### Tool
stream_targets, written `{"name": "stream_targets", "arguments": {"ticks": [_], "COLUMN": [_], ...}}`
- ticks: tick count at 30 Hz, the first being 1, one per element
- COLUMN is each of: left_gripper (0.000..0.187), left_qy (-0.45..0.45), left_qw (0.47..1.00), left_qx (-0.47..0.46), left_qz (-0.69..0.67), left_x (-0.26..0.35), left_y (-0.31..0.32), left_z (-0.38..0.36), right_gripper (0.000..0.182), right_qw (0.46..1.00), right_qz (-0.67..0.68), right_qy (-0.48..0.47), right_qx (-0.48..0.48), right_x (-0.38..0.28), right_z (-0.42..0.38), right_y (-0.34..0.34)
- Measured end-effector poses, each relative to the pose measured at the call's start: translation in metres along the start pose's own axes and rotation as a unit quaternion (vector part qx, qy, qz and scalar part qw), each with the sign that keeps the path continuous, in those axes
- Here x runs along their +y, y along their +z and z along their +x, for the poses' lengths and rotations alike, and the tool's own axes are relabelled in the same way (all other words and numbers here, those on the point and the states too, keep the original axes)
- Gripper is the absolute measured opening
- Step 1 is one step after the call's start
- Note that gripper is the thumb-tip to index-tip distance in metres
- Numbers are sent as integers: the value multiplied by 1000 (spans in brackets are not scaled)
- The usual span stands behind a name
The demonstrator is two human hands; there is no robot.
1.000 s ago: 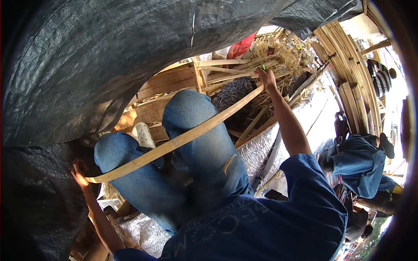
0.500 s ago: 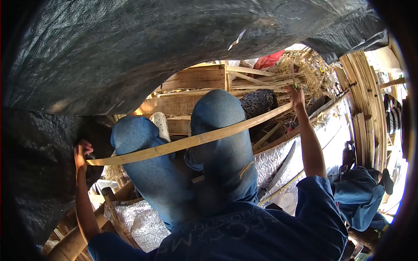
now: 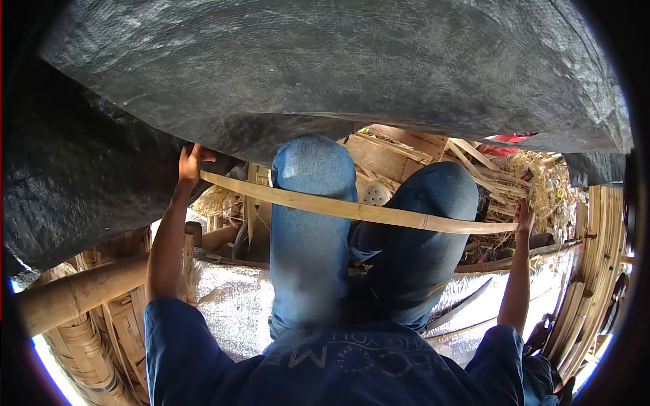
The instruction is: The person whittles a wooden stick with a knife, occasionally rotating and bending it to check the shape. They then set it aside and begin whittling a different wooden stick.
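Note:
A long flat bamboo strip spans the view above my thighs, bowed slightly and sloping down to the right. My left hand grips its left end, beside the dark sheet. At the other end, my right hand is closed on the strip near the straw. My bent knees in blue jeans are beneath it. The fingertips of both hands are partly hidden.
Black sheeting hangs low across the top and left. Straw and split bamboo pieces lie ahead. A bamboo pole crosses at left. On the silver sheet rests a dark curved blade-like thing. Upright slats stand right.
My view has swung left. The strip, which rose toward the right, now slopes down that way. My left hand is higher and my right hand lower in view; both keep their hold.

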State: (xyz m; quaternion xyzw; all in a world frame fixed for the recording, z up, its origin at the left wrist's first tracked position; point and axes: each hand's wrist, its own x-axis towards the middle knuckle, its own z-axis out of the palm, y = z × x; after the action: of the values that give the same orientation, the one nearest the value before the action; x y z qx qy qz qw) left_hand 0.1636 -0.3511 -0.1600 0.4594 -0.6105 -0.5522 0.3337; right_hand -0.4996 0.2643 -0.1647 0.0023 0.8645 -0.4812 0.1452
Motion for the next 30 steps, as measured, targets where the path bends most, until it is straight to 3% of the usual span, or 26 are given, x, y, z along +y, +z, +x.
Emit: {"name": "stream_targets", "arguments": {"ticks": [6, 11, 20, 30], "left_gripper": [28, 43, 48, 51], "left_qy": [-24, 27, 47, 10], "left_qw": [998, 998, 995, 995], "left_qx": [42, -64, -85, -83], "left_qz": [-46, -8, 13, 62], "left_x": [-13, -26, -13, -1], "left_y": [-11, -31, -13, -3], "left_z": [4, 14, 7, 5], "right_gripper": [27, 28, 22, 24], "right_qw": [1000, 998, 999, 999], "right_qz": [15, 8, -2, 24], "right_qy": [-7, -54, -7, 10], "right_qx": [22, 37, 37, 39], "right_x": [5, -5, -12, -10], "right_z": [5, -15, -20, -21], "right_y": [-1, 1, 9, 16]}}
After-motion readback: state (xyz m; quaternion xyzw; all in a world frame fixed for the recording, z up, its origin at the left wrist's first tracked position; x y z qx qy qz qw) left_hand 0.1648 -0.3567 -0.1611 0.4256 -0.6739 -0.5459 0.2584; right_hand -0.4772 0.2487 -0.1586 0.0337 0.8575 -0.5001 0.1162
